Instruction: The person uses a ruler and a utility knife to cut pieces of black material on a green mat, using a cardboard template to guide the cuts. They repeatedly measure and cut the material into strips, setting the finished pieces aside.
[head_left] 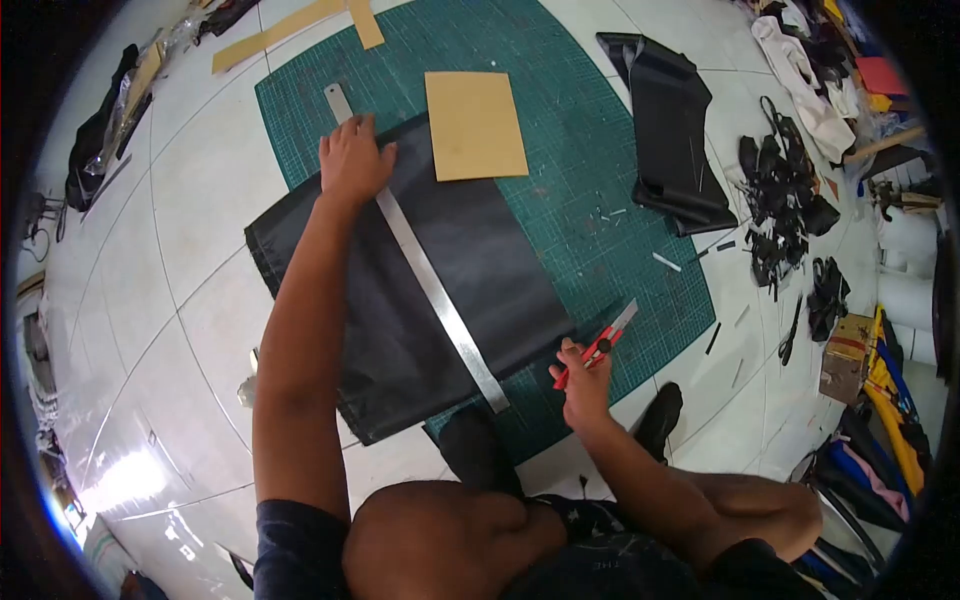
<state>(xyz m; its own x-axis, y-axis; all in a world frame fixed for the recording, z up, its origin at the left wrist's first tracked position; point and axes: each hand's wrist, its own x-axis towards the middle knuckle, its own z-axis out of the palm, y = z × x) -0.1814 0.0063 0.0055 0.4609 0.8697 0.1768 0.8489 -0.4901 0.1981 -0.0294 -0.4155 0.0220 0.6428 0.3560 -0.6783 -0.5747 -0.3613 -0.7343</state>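
Note:
My left hand (355,165) bends over the upper part of a long steel ruler (430,285), holding it against a black sheet of material (480,265). The ruler lies slantwise across the sheet, its holed end showing beyond my fingers. A red utility knife (605,345) is gripped in my right hand (585,385), near the sheet's lower right corner. Its blade points up and to the right, apart from the ruler. A tan rectangular board (477,125) overlaps the sheet's top edge. Part of the ruler is hidden under my left hand.
Beneath the sheet a green cutting mat (570,220) covers white floor tiles (200,260). Folded black material (675,130) rests at the mat's right edge, with a heap of black scraps (775,200) beyond. A small cardboard box (846,357) stands farther right. My shoes are close to the mat.

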